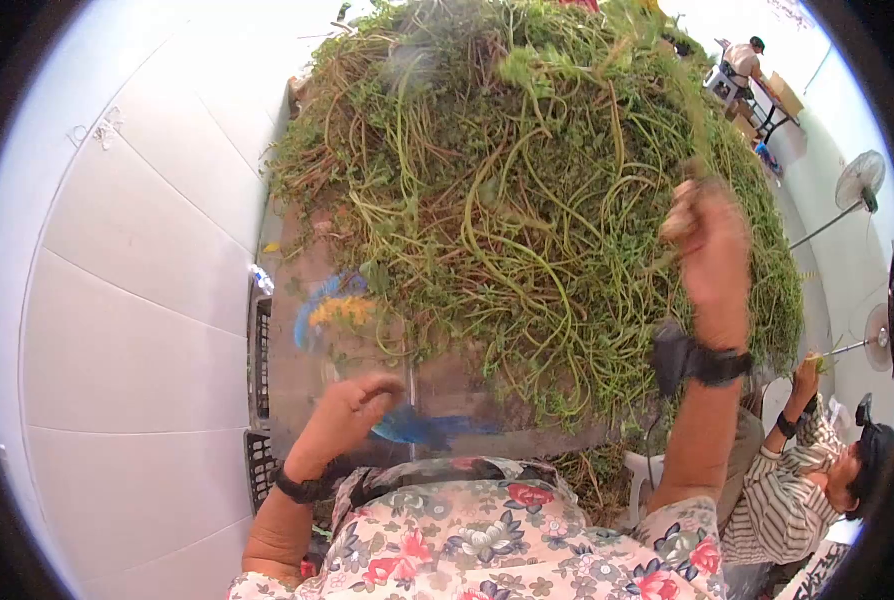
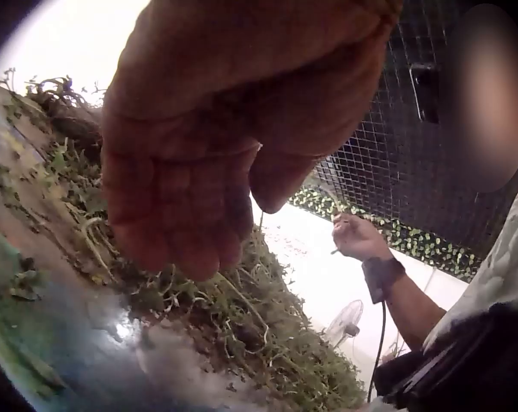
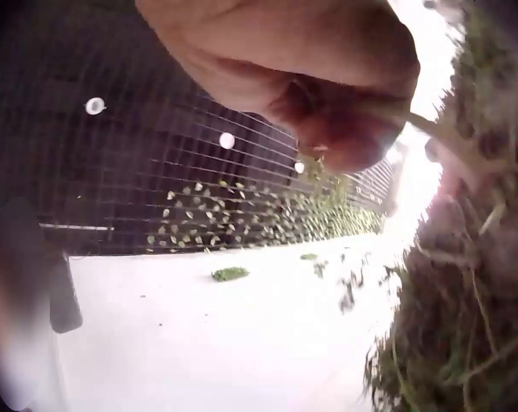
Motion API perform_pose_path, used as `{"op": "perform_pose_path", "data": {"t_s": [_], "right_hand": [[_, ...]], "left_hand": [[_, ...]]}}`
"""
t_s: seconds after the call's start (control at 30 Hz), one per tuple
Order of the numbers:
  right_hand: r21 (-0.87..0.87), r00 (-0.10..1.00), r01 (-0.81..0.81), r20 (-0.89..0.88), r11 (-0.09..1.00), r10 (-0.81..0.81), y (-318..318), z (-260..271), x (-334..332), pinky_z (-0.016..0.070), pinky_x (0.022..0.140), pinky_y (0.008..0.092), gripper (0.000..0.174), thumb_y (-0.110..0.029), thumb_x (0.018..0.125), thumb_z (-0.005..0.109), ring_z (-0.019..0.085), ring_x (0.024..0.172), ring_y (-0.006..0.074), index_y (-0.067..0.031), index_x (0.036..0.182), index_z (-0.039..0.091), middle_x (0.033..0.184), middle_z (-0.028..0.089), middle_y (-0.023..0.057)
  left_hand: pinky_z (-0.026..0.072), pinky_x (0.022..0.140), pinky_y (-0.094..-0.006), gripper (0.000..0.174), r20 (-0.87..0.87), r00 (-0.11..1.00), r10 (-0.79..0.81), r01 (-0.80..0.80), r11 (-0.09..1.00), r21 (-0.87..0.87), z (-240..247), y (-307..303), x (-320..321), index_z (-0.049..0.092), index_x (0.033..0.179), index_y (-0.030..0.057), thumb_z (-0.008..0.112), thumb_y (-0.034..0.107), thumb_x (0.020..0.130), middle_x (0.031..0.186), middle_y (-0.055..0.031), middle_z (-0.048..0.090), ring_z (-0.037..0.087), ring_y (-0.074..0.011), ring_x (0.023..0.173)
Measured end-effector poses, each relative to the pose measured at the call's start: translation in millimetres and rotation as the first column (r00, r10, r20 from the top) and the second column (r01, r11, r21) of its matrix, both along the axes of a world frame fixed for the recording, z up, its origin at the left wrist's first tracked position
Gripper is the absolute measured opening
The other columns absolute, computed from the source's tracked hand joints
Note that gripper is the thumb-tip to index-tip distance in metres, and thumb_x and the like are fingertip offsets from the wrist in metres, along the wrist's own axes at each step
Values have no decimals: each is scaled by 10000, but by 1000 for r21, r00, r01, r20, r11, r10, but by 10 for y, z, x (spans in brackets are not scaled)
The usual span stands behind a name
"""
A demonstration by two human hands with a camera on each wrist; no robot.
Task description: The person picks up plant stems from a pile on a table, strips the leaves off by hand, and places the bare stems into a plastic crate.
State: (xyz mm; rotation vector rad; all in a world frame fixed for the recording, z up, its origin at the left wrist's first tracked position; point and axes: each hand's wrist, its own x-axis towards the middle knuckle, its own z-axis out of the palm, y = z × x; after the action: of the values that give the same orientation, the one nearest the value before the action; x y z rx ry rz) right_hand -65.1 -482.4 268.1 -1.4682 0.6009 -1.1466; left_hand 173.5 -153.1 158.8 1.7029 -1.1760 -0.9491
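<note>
A large heap of long green-stemmed leafy plants covers most of the table. Over its right side, my raised right hand grips a plant stem with curled fingers. Its upper length is blurred in the head view. Low on the left, my left hand hovers near the table's front edge, fingers loosely bent and holding nothing. In the left wrist view the fingers of the left hand hang in front of the heap.
Blue and yellow patches show on the table near my left hand. Black crates stand along the left edge by a white wall. A person in a striped shirt sits at the right, near a fan.
</note>
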Motion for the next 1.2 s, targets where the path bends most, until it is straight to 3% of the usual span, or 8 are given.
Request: {"op": "perform_pose_path", "data": {"t_s": [0.1, 0.13, 0.33, 0.43, 0.6, 0.87, 1.07, 1.2], "right_hand": [[127, 870, -309, -363, 942, 334, 454, -384, 194, 470, 598, 224, 211, -179, 891, 494, 566, 718, 93, -23, 1011, 571, 818, 593, 60], [453, 908, -276, -168, 848, 385, 589, -472, 264, 478, 615, 231, 211, -201, 893, 514, 568, 717, 97, -21, 993, 563, 822, 592, 41], [584, 806, -535, 135, 611, 576, 1217, -951, 543, 465, 693, 235, 217, -201, 892, 529, 562, 766, 98, -27, 1017, 561, 875, 590, 25], [546, 788, -539, 59, 641, 612, 1414, -1048, 664, 452, 724, 234, 215, -188, 884, 547, 552, 797, 86, -26, 1023, 567, 905, 594, 21], [519, 796, -489, -63, 701, 602, 1511, -1018, 757, 455, 733, 246, 214, -146, 879, 557, 538, 842, 85, -17, 1049, 552, 936, 582, 16], [475, 817, -545, 115, 691, 565, 1549, -1116, 789, 457, 795, 298, 601, -263, 857, 593, 515, 987, 147, -27, 1335, 317, 1222, 463, 76], [452, 656, -655, -57, 605, 752, 1511, -1213, 841, 444, 802, 256, 448, -106, 874, 525, 549, 911, 117, 8, 1272, 352, 1095, 536, 64], [435, 708, -575, -160, 693, 688, 1532, -1184, 853, 444, 787, 252, 364, -103, 876, 508, 541, 887, 106, 18, 1208, 421, 1033, 565, 64]], "left_hand": [[465, 737, -285, 192, 29, 999, -15, 16, 1000, -24, 74, -99, -9, 591, 987, 6, 530, 115, 841, 870, -103, 632, 608, -191, 806], [464, 736, -283, 188, 42, 999, -24, 26, 999, -25, 112, -130, -13, 593, 985, 10, 529, 115, 842, 868, -98, 631, 606, -188, 804], [469, 755, -266, 222, -69, 996, -49, 49, 999, -1, 225, -347, -71, 573, 1026, -19, 494, 120, 871, 906, -59, 626, 590, -124, 832], [470, 746, -260, 226, -44, 998, -35, 29, 993, -118, 215, -480, -229, 569, 1034, -21, 497, 112, 866, 920, -62, 623, 583, -116, 826], [484, 693, -248, 216, -268, 963, 34, -41, 999, -23, 124, -600, -325, 549, 1015, -16, 514, 148, 878, 871, -70, 627, 591, -112, 755], [460, 573, -220, 223, -485, 872, 66, -46, 998, 52, 48, -485, -261, 556, 931, 2, 495, 216, 913, 717, -32, 610, 560, -89, 620], [447, 546, -220, 238, -477, 878, 27, -10, 999, 38, 87, -475, -229, 545, 853, 13, 449, 216, 932, 657, -15, 566, 532, -87, 580], [399, 536, -219, 283, -467, 884, 23, 8, 998, 64, 115, -464, -216, 532, 821, 26, 450, 273, 932, 630, -5, 522, 481, -87, 553]]}}
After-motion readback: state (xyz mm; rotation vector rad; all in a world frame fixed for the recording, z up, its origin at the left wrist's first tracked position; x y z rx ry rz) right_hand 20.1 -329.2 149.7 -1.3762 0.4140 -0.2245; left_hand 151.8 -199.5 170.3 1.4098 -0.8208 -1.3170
